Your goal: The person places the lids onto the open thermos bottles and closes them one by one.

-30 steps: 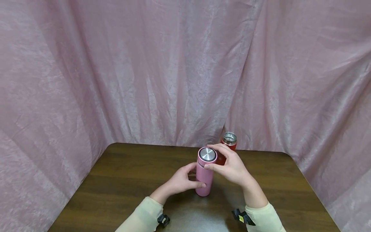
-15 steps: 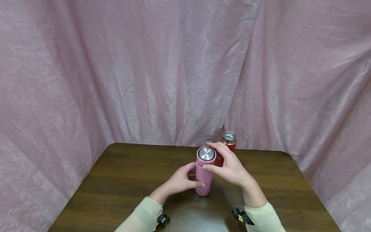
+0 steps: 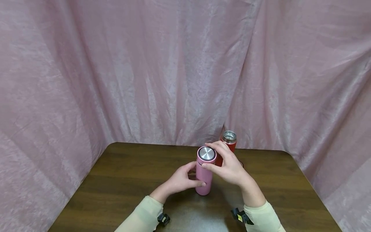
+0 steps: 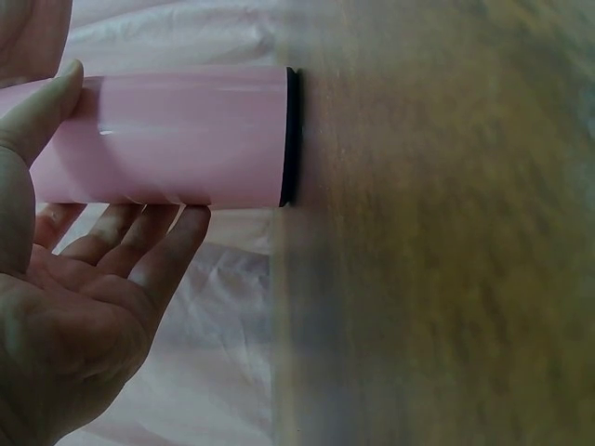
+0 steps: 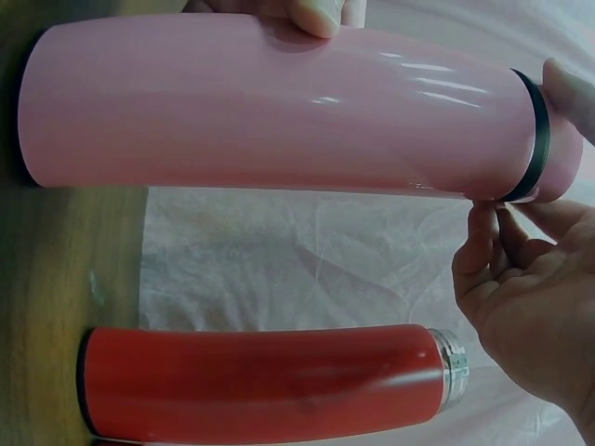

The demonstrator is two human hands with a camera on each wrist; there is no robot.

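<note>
A pink thermos [image 3: 204, 180] with a brushed-metal disc on its lid [image 3: 207, 154] stands upright on the wooden table. My left hand [image 3: 178, 180] grips the lower body from the left, thumb in front and fingers behind. At the top right, my right hand [image 3: 232, 166] holds the lid between thumb and fingers; in the right wrist view, the fingertips of this hand [image 5: 530, 288] lie by the dark ring under the lid. Behind my right hand is a red thermos [image 5: 260, 383], upright, its steel mouth [image 3: 229, 137] uncovered; my hand partly hides it in the head view.
A small dark-red curved edge [image 3: 242, 164] shows beside my right hand; what it belongs to is hidden. The brown table [image 3: 130, 174] extends to both sides. Pink curtains [image 3: 162, 80] hang behind its far edge.
My right hand has shifted very slightly left at the lid, and a dark-red edge now shows beside it. The left hand and the pink thermos look practically unmoved.
</note>
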